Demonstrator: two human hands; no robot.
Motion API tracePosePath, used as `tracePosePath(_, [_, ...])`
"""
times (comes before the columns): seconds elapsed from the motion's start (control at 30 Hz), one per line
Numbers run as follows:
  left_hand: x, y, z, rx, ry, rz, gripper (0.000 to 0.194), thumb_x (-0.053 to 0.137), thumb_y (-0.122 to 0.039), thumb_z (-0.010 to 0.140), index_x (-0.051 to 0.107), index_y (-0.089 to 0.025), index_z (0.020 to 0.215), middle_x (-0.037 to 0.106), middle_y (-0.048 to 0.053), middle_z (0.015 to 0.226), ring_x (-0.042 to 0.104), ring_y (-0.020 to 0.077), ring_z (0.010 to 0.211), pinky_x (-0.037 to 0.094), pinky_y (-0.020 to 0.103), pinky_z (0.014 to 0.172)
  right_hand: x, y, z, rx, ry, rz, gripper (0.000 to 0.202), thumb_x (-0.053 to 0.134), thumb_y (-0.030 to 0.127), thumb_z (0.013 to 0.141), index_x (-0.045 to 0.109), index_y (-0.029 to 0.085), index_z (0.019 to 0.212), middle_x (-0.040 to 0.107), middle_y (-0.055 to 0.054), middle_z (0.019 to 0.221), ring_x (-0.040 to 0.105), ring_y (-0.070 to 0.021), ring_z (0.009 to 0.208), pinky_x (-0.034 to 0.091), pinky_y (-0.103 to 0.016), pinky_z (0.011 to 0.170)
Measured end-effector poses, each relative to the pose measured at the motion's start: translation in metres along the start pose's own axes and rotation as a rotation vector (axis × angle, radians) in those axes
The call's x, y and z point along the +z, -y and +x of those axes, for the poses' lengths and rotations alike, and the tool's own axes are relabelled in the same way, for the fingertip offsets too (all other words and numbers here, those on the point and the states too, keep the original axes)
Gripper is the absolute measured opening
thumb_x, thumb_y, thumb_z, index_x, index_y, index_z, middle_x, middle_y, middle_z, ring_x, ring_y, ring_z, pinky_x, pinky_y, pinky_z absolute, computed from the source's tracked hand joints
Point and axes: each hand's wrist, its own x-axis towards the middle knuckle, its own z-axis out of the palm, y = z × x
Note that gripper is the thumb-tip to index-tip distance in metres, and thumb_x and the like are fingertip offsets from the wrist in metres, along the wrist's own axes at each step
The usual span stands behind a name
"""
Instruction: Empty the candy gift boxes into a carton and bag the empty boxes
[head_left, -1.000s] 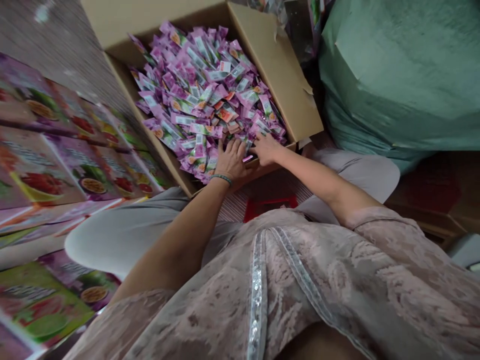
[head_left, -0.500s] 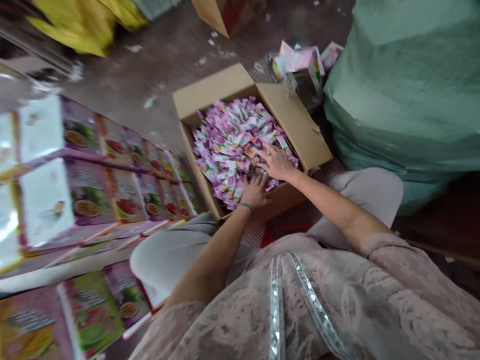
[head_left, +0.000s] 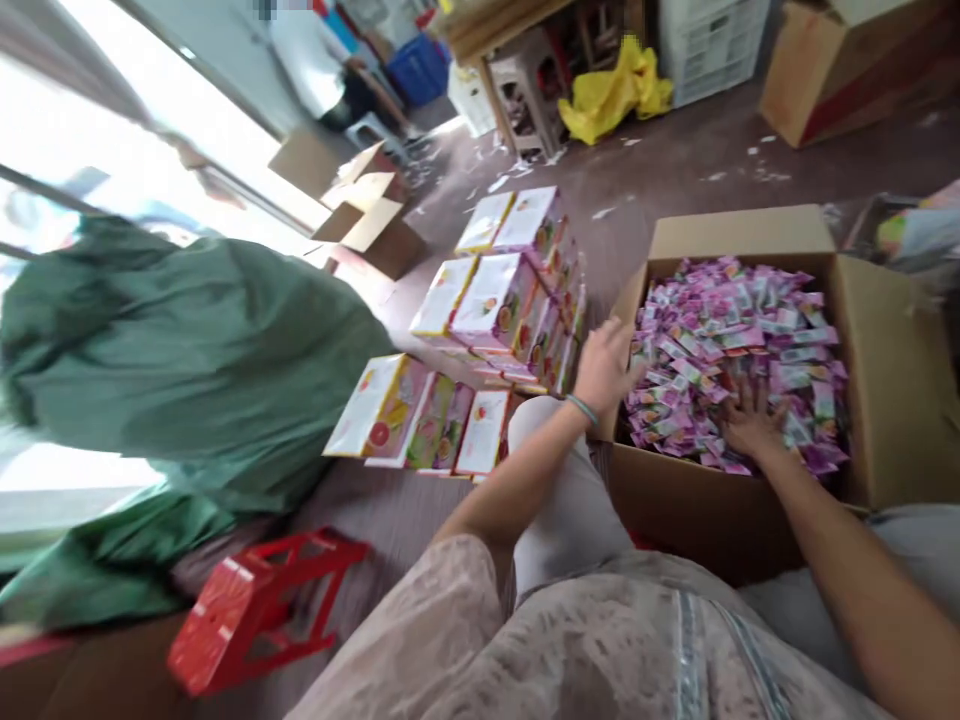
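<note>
Item: one open cardboard carton (head_left: 690, 500), heaped with purple sachets (head_left: 735, 310). My right hand (head_left: 754, 420): fingers spread, touching sachets. My left hand (head_left: 606, 365), braceleted: fingers open, at the carton's left edge. Alongside: stacked printed boxes (head_left: 491, 300); farther left, red plastic stool (head_left: 217, 610), tipped.
</note>
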Motion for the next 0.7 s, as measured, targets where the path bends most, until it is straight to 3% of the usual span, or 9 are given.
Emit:
tracePosePath(0.07, [-0.061, 0.051, 0.015, -0.284, -0.105, 0.066, 0.049, 0.070, -0.048, 0.094, 0.071, -0.012, 0.127, 0.071, 0.021, 0.134, 0.063, 0.0332, 0.132, 0.048, 0.047, 0.116, 0.004, -0.004, 0.003, 0.006, 0.002, -0.010, 0.060, 0.033, 0.046, 0.107, 0.053, 0.019, 0.157, -0.007, -0.013, 0.180, -0.014, -0.0388, 0.166, 0.004, -0.078, 0.126])
tracePosePath(0.13, [-0.109, 0.103, 0.006, -0.591, -0.097, 0.137, 0.044, 0.058, -0.048, 0.099, 0.074, -0.010, 0.117, 0.078, 0.017, 0.116, 0.072, 0.0304, 0.113, 0.054, 0.042, 0.104, 0.007, -0.007, 0.004, 0.015, -0.015, -0.023, 0.061, 0.031, 0.047, 0.107, 0.055, 0.016, 0.155, -0.013, -0.014, 0.180, -0.017, -0.0394, 0.165, 0.004, -0.077, 0.126])
tracePosePath(0.17, [-0.125, 0.127, -0.008, -0.718, -0.065, 0.204, 0.047, 0.055, -0.050, 0.100, 0.075, -0.010, 0.115, 0.078, 0.017, 0.113, 0.072, 0.0311, 0.111, 0.054, 0.041, 0.101, 0.007, -0.008, 0.004, 0.018, -0.020, -0.031, 0.062, 0.030, 0.047, 0.107, 0.056, 0.015, 0.153, -0.014, -0.013, 0.179, -0.018, -0.0402, 0.165, 0.003, -0.077, 0.126])
tracePosePath(0.23, [-0.137, 0.165, -0.051, -0.917, 0.104, 0.330, 0.052, 0.050, -0.054, 0.100, 0.076, -0.012, 0.115, 0.078, 0.019, 0.118, 0.071, 0.0343, 0.118, 0.053, 0.039, 0.101, 0.007, -0.011, 0.005, 0.022, -0.013, -0.049, 0.064, 0.028, 0.050, 0.107, 0.059, 0.014, 0.150, -0.013, -0.012, 0.180, -0.019, -0.0413, 0.164, 0.001, -0.077, 0.126])
tracePosePath(0.33, [-0.119, 0.201, -0.129, -1.130, 0.368, 0.319, 0.067, 0.057, -0.067, 0.093, 0.075, -0.008, 0.119, 0.075, 0.026, 0.123, 0.071, 0.0400, 0.119, 0.054, 0.040, 0.096, 0.001, -0.011, 0.006, 0.040, 0.030, -0.072, 0.067, 0.026, 0.053, 0.106, 0.059, 0.015, 0.150, -0.005, -0.014, 0.180, -0.015, -0.0414, 0.165, 0.002, -0.077, 0.126])
tracePosePath(0.43, [-0.083, 0.221, -0.188, -1.259, 0.442, 0.268, 0.096, 0.066, -0.077, 0.082, 0.065, 0.002, 0.136, 0.067, 0.036, 0.134, 0.064, 0.0477, 0.129, 0.052, 0.047, 0.102, -0.010, -0.008, 0.005, 0.078, 0.071, -0.126, 0.069, 0.026, 0.055, 0.106, 0.058, 0.014, 0.151, -0.005, -0.015, 0.180, -0.014, -0.0414, 0.165, 0.004, -0.076, 0.127])
tracePosePath(0.57, [-0.046, 0.239, -0.216, -1.308, 0.442, 0.237, 0.138, 0.069, -0.090, 0.067, 0.034, 0.006, 0.160, 0.041, 0.042, 0.159, 0.037, 0.0523, 0.152, 0.036, 0.054, 0.120, -0.022, -0.003, 0.002, 0.111, 0.101, -0.190, 0.069, 0.025, 0.054, 0.105, 0.056, 0.013, 0.151, -0.010, -0.015, 0.180, -0.013, -0.0413, 0.165, 0.003, -0.076, 0.127])
tracePosePath(0.7, [-0.032, 0.243, -0.223, -1.330, 0.446, 0.234, 0.147, 0.073, -0.090, 0.061, 0.022, 0.001, 0.166, 0.029, 0.041, 0.165, 0.030, 0.0540, 0.155, 0.036, 0.058, 0.120, -0.026, -0.004, 0.004, 0.110, 0.164, -0.246, 0.070, 0.024, 0.056, 0.106, 0.054, 0.012, 0.150, -0.009, -0.016, 0.180, -0.014, -0.0405, 0.165, 0.005, -0.076, 0.127])
